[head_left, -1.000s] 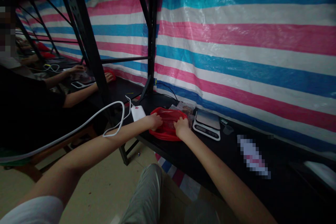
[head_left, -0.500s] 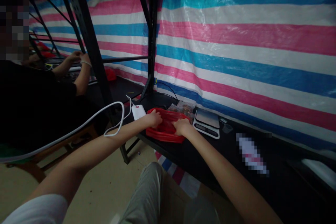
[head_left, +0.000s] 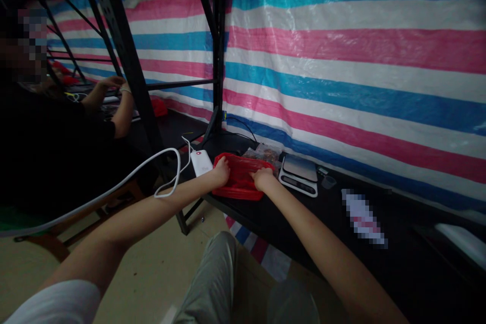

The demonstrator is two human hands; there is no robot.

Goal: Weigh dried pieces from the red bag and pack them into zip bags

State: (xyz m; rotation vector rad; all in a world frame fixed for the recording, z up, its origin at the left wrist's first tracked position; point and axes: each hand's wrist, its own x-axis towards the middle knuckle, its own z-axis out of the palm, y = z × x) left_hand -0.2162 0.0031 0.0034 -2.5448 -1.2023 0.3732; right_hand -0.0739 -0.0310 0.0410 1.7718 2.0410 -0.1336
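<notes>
A red plastic bag (head_left: pixel 241 190) lies spread wide on the black table, its mouth facing up. It may line a shallow container, but the film hides what is beneath. At its left side my left hand (head_left: pixel 221 171) is closed on the bag's edge. My right hand (head_left: pixel 262 180) grips the opposite side, thumb and fingers pinched on the red film. Just behind the bag are clear plastic bags (head_left: pixel 268 153) with small brownish contents. A kitchen scale (head_left: pixel 299 174) stands right of my right hand, and a white power bank (head_left: pixel 201 163) lies left of my left hand.
A white cable (head_left: pixel 125 180) runs from the power bank across my left forearm. Black shelf posts (head_left: pixel 125 45) rise at the left, where a co-worker (head_left: pixel 56 121) sits. Right of the scale are a small clear cup (head_left: pixel 328 181) and a blurred-out item (head_left: pixel 362 217).
Both hands have shifted slightly at the bag's sides, and its mouth looks flatter and more evenly spread. The co-worker's head and arms have moved a little to the right.
</notes>
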